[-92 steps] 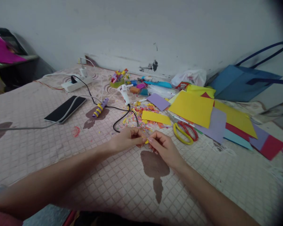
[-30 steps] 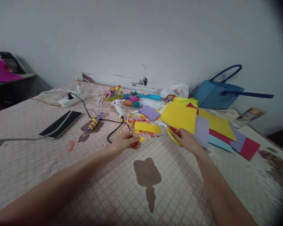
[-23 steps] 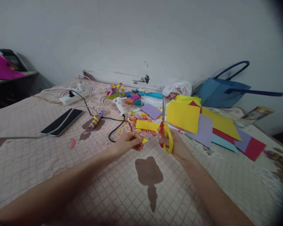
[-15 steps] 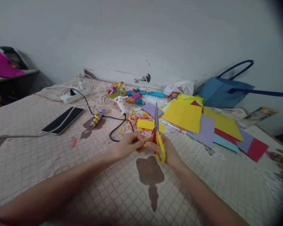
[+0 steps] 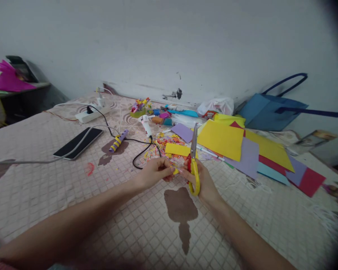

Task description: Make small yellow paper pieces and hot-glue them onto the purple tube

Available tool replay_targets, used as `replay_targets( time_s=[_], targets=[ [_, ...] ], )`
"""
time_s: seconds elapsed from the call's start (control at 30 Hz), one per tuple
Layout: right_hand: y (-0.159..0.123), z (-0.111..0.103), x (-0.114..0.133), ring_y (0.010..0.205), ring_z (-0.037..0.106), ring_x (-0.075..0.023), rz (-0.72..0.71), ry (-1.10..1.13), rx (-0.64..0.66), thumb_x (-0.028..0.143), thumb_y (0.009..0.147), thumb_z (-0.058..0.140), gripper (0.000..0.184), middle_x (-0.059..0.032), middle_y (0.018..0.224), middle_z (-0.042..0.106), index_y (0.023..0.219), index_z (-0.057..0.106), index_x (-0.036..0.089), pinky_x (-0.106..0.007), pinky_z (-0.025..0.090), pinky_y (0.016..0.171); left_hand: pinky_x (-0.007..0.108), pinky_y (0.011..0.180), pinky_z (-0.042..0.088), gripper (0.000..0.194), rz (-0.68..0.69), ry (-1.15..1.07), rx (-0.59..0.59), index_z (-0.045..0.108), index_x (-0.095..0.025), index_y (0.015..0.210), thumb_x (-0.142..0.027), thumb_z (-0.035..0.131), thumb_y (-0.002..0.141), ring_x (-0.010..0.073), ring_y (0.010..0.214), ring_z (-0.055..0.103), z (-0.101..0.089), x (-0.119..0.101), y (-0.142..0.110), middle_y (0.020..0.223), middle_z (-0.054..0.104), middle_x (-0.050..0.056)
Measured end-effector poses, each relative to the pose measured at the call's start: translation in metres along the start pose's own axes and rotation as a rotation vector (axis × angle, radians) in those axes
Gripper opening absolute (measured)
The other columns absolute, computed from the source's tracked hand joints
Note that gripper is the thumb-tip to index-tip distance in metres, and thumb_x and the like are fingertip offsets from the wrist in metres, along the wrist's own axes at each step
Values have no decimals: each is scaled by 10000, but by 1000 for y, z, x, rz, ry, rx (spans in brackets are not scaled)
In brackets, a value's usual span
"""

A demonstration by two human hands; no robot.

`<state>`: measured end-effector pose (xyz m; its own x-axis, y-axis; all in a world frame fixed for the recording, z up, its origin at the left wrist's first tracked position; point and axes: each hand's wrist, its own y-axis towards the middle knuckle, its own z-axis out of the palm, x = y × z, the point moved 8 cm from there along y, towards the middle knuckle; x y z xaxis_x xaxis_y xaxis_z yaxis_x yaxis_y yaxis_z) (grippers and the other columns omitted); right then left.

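My left hand (image 5: 158,171) pinches a small yellow piece (image 5: 175,171), which looks like cut paper or foam. Close beside it, my right hand (image 5: 203,180) is wrapped round a pair of scissors (image 5: 195,170) with yellow and red handles, its blades pointing up and away from me. The right fingertips come near the yellow piece; whether they touch it I cannot tell. Just beyond the hands lie a yellow strip (image 5: 177,149) and a scatter of coloured scraps (image 5: 157,144). Further left is a purple roll (image 5: 118,141) wound with yellow bands.
A white glue gun (image 5: 145,125) with a black cord lies behind the scraps. A phone (image 5: 78,143) and a power strip (image 5: 91,114) are on the left. Coloured sheets (image 5: 221,138) spread to the right, before a blue bag (image 5: 272,110). Behind them is a white wall.
My right hand with the scissors has moved slightly right, away from the left hand. More of the yellow piece shows between them. The whole view has shifted a little.
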<state>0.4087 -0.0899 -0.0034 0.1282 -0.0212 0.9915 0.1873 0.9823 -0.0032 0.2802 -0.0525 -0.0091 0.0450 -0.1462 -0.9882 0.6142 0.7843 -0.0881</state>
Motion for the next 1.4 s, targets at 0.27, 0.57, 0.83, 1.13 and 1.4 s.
replay_targets(
  time_s=[0.27,0.57,0.83,1.13,1.4],
  targets=[
    [-5,4,-1,481,383,-83,34,35,26,470,709,693,349,66,606,427,851,491,223,-208,299,421,210,592,488,344,-44,-208,-101,540,-132,718,-399,749,657,80,559,593,-9,-6,5,635,643,5],
    [-16,17,0,546,404,-127,-73,-203,176,586,818,502,369,32,623,444,795,492,218,-261,354,506,225,630,480,264,111,-421,-281,555,-130,737,-317,735,690,109,660,621,-15,-41,14,703,644,29],
    [-24,27,5,548,383,-131,-133,-461,205,561,873,399,354,44,608,408,774,421,222,-267,344,520,260,722,488,230,264,-473,-374,559,-135,716,-326,687,732,133,790,618,-13,-50,9,804,636,29],
    [-23,28,8,523,395,-125,-128,-466,126,522,805,490,310,45,607,428,746,430,224,-260,339,487,299,819,472,222,267,-540,-411,561,-138,745,-313,695,713,130,778,620,-7,-47,5,812,643,22],
    [-23,28,9,539,420,-127,-131,-459,102,446,782,534,244,32,617,469,736,446,223,-262,356,505,299,831,476,195,305,-624,-407,576,-138,725,-290,696,714,125,769,619,-2,-47,4,796,651,22]
  ],
)
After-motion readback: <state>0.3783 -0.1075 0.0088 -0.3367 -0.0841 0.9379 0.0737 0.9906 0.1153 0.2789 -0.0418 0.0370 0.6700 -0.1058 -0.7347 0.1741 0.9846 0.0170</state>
